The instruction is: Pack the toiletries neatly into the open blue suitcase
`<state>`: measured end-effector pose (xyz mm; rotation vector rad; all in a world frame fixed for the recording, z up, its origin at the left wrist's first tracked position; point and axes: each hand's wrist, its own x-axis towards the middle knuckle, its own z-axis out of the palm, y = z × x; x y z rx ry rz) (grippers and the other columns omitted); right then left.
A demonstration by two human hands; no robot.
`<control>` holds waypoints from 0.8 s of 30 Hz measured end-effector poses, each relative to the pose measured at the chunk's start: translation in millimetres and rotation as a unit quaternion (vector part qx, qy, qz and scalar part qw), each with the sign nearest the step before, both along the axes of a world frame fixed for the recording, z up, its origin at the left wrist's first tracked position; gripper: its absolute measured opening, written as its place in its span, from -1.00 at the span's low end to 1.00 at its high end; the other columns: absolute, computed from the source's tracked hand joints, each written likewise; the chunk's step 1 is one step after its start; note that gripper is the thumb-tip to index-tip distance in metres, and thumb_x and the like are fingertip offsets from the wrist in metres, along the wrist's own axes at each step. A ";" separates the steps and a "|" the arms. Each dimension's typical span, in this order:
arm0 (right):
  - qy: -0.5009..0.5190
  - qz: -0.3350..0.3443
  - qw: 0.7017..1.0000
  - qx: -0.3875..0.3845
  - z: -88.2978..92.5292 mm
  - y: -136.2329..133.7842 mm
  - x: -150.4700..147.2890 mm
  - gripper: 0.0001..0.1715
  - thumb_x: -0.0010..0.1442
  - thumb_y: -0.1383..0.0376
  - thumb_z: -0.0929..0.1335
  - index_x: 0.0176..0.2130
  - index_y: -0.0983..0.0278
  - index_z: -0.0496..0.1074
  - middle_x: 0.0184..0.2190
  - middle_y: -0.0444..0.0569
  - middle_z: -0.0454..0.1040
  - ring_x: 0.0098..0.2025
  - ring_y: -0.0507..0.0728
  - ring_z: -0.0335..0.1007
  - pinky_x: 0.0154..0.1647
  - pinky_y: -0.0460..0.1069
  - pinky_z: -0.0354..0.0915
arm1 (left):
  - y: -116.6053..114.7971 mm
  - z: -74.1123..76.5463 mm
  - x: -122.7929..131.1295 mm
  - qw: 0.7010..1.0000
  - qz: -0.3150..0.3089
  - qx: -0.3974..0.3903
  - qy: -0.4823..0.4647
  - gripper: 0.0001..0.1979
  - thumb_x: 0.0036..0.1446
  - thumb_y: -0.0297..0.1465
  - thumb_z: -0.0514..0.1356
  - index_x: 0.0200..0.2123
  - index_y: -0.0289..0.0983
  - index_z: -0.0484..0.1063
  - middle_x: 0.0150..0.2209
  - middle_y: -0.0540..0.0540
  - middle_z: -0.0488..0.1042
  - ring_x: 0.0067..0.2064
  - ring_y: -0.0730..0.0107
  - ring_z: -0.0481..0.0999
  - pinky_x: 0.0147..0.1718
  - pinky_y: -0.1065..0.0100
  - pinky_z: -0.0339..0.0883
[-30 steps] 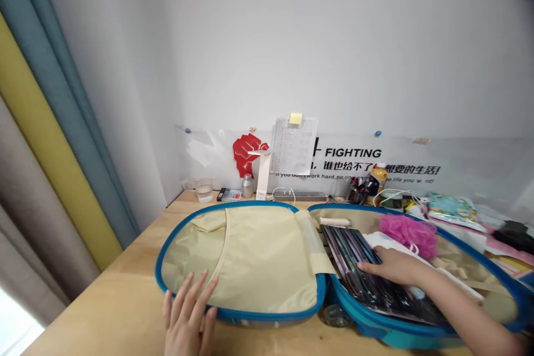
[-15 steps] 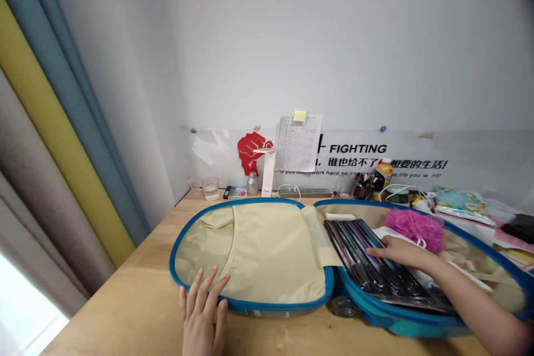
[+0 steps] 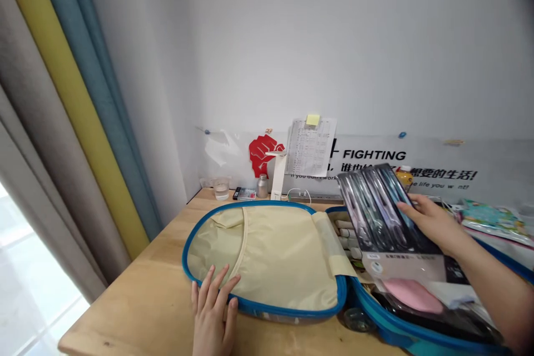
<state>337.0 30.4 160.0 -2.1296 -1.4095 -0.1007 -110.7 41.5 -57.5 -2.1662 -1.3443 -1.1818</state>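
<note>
An open blue-edged suitcase (image 3: 287, 311) with beige lining lies spread on the wooden table. My right hand (image 3: 438, 222) is closed on the side of a pack of toothbrushes (image 3: 379, 217), thumb on the front, and holds it tilted above the right half. Clear plastic covers several toothbrushes on a dark card. My left hand (image 3: 214, 311) rests with fingers apart on the front rim of the left half, holding nothing. Below the pack, a pink rounded item (image 3: 413, 296) and white rolled things (image 3: 346, 232) lie in the right half; the pack and my arm hide the rest.
A water cup (image 3: 221, 189), a small bottle (image 3: 262, 185), a white lamp (image 3: 278, 175) and a power strip (image 3: 319, 198) line the wall. A colourful packet (image 3: 494, 214) lies at the back right. A small clear round object (image 3: 359, 320) sits before the suitcase hinge.
My right hand has lifted the pack of toothbrushes up out of the right half, uncovering the pink item and white rolls. My left hand stays on the rim. The view has shifted slightly left.
</note>
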 end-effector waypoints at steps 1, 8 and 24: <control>0.009 0.036 0.999 0.001 7.7 8.8 -11.0 -0.45 0.36 0.23 0.04 0.11 0.57 0.22 -0.11 0.34 0.53 -0.18 0.13 0.54 -0.23 -0.09 0.36 | 1.0 -1.2 -0.7 1.000 0.002 0.002 0.001 -0.65 0.23 -0.42 0.04 0.02 -0.09 0.47 0.13 -0.07 0.45 0.26 0.16 0.24 0.30 0.00 -0.22; 0.025 0.360 0.927 -0.099 16.1 103.0 -126.7 -0.58 0.28 0.22 0.26 0.09 0.28 0.37 0.05 -0.03 0.48 0.03 0.11 0.43 0.12 0.01 0.27 | 5.4 -9.2 -7.3 0.998 0.018 -0.003 0.053 -0.65 0.23 -0.39 0.05 0.03 -0.06 0.47 0.14 -0.05 0.45 0.24 0.17 0.27 0.31 -0.02 -0.23; -0.134 0.410 0.878 -0.206 -89.1 192.5 -259.6 -0.59 0.27 0.14 0.32 0.05 0.27 0.37 0.05 0.04 0.39 0.01 0.14 0.38 0.01 0.16 0.36 | 4.2 -4.7 -0.7 1.000 0.021 -0.006 0.011 -0.65 0.25 -0.41 0.01 -0.01 -0.07 0.49 0.15 -0.03 0.44 0.27 0.20 0.22 0.31 0.04 -0.25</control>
